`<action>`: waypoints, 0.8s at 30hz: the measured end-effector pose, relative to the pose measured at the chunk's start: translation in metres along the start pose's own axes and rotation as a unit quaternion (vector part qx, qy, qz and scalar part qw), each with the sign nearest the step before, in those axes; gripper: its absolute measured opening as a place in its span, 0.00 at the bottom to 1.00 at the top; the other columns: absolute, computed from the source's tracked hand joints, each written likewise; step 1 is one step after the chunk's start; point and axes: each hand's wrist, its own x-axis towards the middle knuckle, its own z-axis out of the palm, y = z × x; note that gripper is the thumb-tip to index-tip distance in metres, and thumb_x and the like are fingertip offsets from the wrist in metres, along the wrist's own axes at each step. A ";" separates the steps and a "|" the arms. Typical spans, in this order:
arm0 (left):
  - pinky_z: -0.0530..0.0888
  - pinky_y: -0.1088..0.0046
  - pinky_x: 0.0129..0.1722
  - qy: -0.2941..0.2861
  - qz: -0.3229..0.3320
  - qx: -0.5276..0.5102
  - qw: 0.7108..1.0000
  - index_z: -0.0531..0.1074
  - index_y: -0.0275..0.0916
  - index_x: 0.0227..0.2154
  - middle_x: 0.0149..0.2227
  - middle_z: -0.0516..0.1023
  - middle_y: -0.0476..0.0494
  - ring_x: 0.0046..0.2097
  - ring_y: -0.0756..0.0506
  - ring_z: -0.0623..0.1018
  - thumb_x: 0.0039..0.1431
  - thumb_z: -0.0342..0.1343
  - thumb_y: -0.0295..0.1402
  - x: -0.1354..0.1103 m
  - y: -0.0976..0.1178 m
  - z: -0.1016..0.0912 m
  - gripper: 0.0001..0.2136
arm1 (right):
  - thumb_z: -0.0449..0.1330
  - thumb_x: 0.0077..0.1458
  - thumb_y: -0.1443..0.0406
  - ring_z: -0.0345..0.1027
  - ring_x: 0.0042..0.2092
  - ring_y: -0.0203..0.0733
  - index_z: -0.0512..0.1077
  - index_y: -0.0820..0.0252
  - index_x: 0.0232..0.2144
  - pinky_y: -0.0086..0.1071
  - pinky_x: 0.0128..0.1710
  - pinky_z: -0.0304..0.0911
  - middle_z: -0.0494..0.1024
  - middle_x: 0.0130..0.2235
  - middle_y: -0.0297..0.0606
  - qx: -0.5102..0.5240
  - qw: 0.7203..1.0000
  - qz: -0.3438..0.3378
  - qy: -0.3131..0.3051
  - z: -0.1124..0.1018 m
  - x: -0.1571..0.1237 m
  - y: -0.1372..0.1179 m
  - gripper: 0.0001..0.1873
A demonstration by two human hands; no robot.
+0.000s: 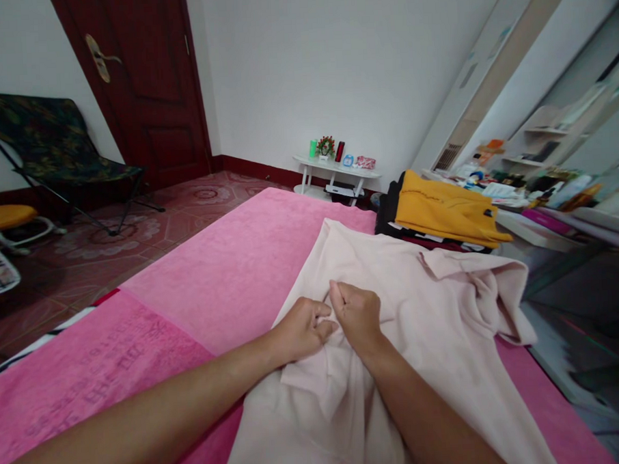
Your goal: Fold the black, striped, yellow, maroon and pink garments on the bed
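A pale pink garment (427, 336), which looks like a sweatshirt, lies spread over the pink bedding with one part folded over at the right. My left hand (303, 328) is closed on a bunched bit of its cloth near the middle. Close beside it, my right hand (357, 315) has its fingers curled in and pressed down on the same cloth. Between the two hands the fabric is gathered into creases. What exactly lies under the right fingers is hidden.
The pink blanket (213, 257) covers the surface under the garment. At the far right corner is a stack of folded clothes with a yellow one (442, 206) on top. A cluttered desk (525, 229) stands to the right, and a small white table (332, 165) by the wall.
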 end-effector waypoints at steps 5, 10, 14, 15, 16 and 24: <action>0.56 0.79 0.22 -0.015 0.022 -0.015 1.000 0.64 0.35 0.18 0.20 0.60 0.54 0.23 0.54 0.60 0.49 0.50 0.26 0.001 -0.002 0.000 0.06 | 0.47 0.63 0.63 0.54 0.18 0.30 0.63 0.60 0.14 0.29 0.24 0.44 0.65 0.15 0.32 0.024 0.999 -0.012 -0.022 -0.002 0.000 -0.002 0.25; 0.56 0.78 0.22 -0.010 0.021 -0.025 0.999 0.64 0.35 0.18 0.20 0.60 0.54 0.24 0.54 0.60 0.49 0.50 0.27 0.001 -0.004 0.001 0.07 | 0.47 0.63 0.63 0.56 0.20 0.31 0.64 0.60 0.15 0.30 0.25 0.44 0.66 0.16 0.32 0.019 0.999 -0.016 -0.036 -0.002 -0.002 -0.001 0.24; 0.57 0.78 0.23 -0.056 0.007 -0.061 0.997 0.62 0.35 0.18 0.21 0.61 0.53 0.25 0.53 0.62 0.50 0.52 0.29 -0.001 -0.002 0.001 0.08 | 0.47 0.62 0.62 0.54 0.20 0.31 0.63 0.60 0.15 0.30 0.24 0.43 0.64 0.16 0.31 0.030 0.999 0.002 -0.038 0.000 -0.002 0.004 0.24; 0.56 0.78 0.23 -0.067 -0.009 -0.071 0.995 0.61 0.36 0.18 0.20 0.59 0.54 0.24 0.54 0.60 0.52 0.52 0.31 -0.002 -0.001 0.000 0.11 | 0.48 0.61 0.61 0.52 0.19 0.31 0.61 0.60 0.14 0.30 0.24 0.41 0.62 0.15 0.30 0.019 0.999 0.034 -0.029 0.001 -0.001 0.008 0.24; 0.56 0.78 0.22 -0.078 -0.023 -0.089 0.993 0.61 0.36 0.18 0.20 0.58 0.54 0.23 0.54 0.59 0.53 0.53 0.33 -0.003 -0.001 -0.001 0.12 | 0.49 0.61 0.60 0.49 0.19 0.31 0.60 0.59 0.13 0.31 0.24 0.40 0.59 0.15 0.30 0.012 0.997 0.073 -0.021 0.001 0.000 0.013 0.24; 0.62 0.79 0.29 -0.013 -0.045 -0.140 0.989 0.69 0.32 0.28 0.27 0.67 0.52 0.29 0.52 0.66 0.48 0.55 0.30 0.002 0.009 -0.011 0.06 | 0.52 0.57 0.56 0.44 0.20 0.30 0.48 0.56 0.14 0.27 0.20 0.43 0.47 0.16 0.25 0.276 0.917 0.285 0.042 -0.005 0.007 0.036 0.25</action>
